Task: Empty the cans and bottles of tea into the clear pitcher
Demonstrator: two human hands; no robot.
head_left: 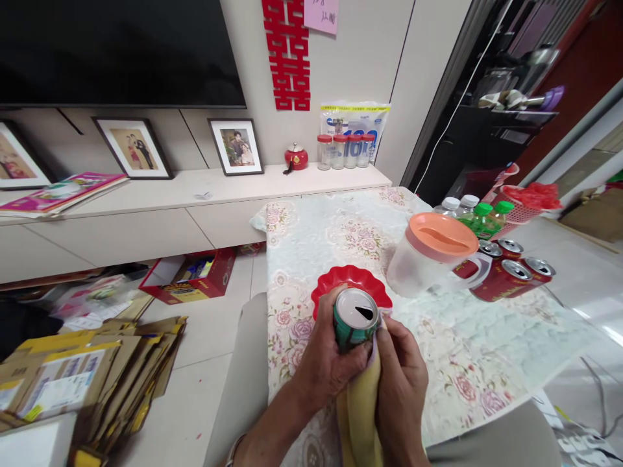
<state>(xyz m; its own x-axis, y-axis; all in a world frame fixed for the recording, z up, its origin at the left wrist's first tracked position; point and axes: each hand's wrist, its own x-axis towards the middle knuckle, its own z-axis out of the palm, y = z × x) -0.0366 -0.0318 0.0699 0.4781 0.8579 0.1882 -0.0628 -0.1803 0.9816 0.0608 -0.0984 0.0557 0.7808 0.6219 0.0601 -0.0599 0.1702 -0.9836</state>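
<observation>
My left hand is wrapped round a green drink can, its silver top facing up and its mouth hole open. A yellow cloth with a pale purple edge hangs down from the can's right side. Pinched in the fingers of my right hand, the cloth's upper end touches the can. Just behind the can is a red scalloped dish, partly hidden by the can and my left hand. All of this is over a table with a floral tablecloth.
Behind and right of the dish stands a clear pitcher with an orange lid. Farther right are several red cans, bottles with green caps and a pink basket. Flattened cardboard lies on the floor at left.
</observation>
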